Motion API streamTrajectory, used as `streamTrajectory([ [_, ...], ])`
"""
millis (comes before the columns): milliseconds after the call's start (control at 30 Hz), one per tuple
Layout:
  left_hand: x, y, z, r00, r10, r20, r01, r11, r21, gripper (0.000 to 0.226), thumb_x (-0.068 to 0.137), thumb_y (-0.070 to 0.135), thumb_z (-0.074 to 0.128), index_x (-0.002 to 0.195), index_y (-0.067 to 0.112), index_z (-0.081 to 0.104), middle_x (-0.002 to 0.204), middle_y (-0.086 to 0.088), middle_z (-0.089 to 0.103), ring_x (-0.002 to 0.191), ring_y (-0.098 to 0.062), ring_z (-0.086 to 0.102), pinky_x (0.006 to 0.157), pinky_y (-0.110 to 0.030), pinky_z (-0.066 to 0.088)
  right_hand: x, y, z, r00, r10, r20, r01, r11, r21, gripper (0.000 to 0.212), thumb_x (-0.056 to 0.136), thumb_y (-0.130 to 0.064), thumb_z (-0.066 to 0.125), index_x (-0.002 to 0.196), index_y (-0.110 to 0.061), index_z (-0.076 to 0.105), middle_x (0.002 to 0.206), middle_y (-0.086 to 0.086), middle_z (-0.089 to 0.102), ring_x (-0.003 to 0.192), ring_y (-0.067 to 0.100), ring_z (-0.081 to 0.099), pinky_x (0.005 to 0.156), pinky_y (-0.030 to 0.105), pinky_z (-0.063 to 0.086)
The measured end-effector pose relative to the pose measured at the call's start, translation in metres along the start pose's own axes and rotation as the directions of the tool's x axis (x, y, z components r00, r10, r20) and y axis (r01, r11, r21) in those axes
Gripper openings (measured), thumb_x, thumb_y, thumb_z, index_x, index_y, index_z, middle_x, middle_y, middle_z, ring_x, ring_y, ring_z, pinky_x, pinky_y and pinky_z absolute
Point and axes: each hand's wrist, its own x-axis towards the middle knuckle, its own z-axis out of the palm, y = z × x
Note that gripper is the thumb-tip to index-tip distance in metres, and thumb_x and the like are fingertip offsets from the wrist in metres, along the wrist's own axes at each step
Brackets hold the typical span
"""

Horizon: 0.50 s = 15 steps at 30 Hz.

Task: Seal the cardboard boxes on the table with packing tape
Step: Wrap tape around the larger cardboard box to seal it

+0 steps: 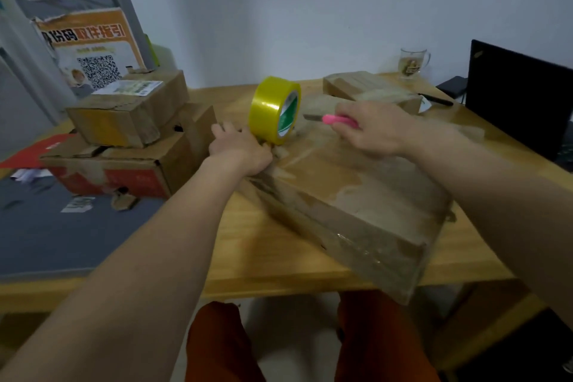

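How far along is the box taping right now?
Done: glossy tape already runs across the top of the big box. In hand: the left hand presses by the upright tape roll on that box, and the right hand holds a pink cutter aimed at the roll, seemingly about to cut. Left: the stacked boxes on the left look unfinished.

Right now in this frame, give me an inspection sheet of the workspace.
Surface: light wooden table, grey mat at its left.
Job's things: large flat cardboard box with glossy tape; yellow packing tape roll upright on it; pink utility knife.
Clutter: stacked small cardboard boxes, glass mug, black pen, paper scraps.
Grips: left hand at the roll's base, hold unclear; right hand grips the knife.
Cables: nothing seen.
Surroundings: white wall, black laptop, orange QR poster.
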Motion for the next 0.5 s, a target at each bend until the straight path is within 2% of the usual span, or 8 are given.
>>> streamTrajectory([
  [100,-0.023,0.002,0.001,0.999,-0.028,-0.032,0.029,0.998,0.048,0.066,0.096,0.059,0.036,0.144,0.014,0.036,0.146,-0.02,0.029,0.134,-0.039,0.024,0.099,-0.044,0.038,-0.009,-0.02,-0.015,0.995,0.01,0.096,-0.009,1.0,-0.005,0.034,0.101,-0.043,0.036,0.078,-0.02,0.047,0.074,0.0,0.051,0.069,0.021,0.05,0.053,0.03,0.03],
  [200,-0.039,-0.001,-0.002,0.999,-0.029,-0.041,0.03,0.999,0.044,0.067,0.095,0.063,0.04,0.141,0.014,0.038,0.144,-0.02,0.031,0.131,-0.038,0.027,0.098,-0.044,0.038,-0.034,-0.045,-0.008,0.979,-0.006,0.206,0.034,0.991,-0.129,0.036,0.102,-0.044,0.033,0.077,-0.024,0.049,0.072,-0.005,0.049,0.063,0.011,0.047,0.054,0.027,0.036],
  [267,-0.047,-0.002,-0.006,0.999,-0.011,-0.04,0.014,0.998,0.057,0.07,0.094,0.065,0.042,0.142,0.014,0.037,0.142,-0.021,0.032,0.129,-0.039,0.03,0.097,-0.043,0.038,-0.046,-0.057,-0.001,0.977,-0.016,0.212,0.052,0.985,-0.165,0.041,0.101,-0.045,0.032,0.078,-0.018,0.053,0.07,-0.002,0.049,0.06,0.011,0.046,0.054,0.029,0.036],
  [367,-0.056,-0.004,-0.014,0.999,0.036,-0.022,-0.033,0.991,0.126,0.08,0.089,0.072,0.046,0.144,0.016,0.038,0.14,-0.021,0.04,0.127,-0.038,0.039,0.092,-0.042,0.04,-0.051,-0.061,-0.003,0.975,0.016,0.222,0.028,0.981,-0.193,0.046,0.097,-0.05,0.034,0.069,-0.016,0.05,0.07,-0.001,0.051,0.059,0.014,0.046,0.051,0.029,0.033],
  [433,-0.056,-0.009,-0.024,0.996,0.093,0.003,-0.092,0.983,0.162,0.087,0.079,0.08,0.053,0.142,0.02,0.043,0.136,-0.015,0.052,0.122,-0.035,0.05,0.081,-0.037,0.041,-0.051,-0.061,-0.007,0.974,0.027,0.224,0.031,0.967,-0.251,0.048,0.094,-0.053,0.036,0.065,-0.016,0.048,0.071,0.0,0.049,0.06,0.015,0.046,0.053,0.03,0.035],
  [500,-0.053,-0.015,-0.035,0.989,0.133,0.058,-0.141,0.98,0.144,0.096,0.065,0.085,0.061,0.138,0.025,0.047,0.131,-0.007,0.059,0.118,-0.03,0.056,0.079,-0.035,0.045,-0.052,-0.063,-0.007,0.979,0.017,0.205,0.04,0.963,-0.268,0.049,0.091,-0.055,0.039,0.061,-0.017,0.046,0.069,-0.001,0.047,0.059,0.015,0.043,0.055,0.031,0.036],
])
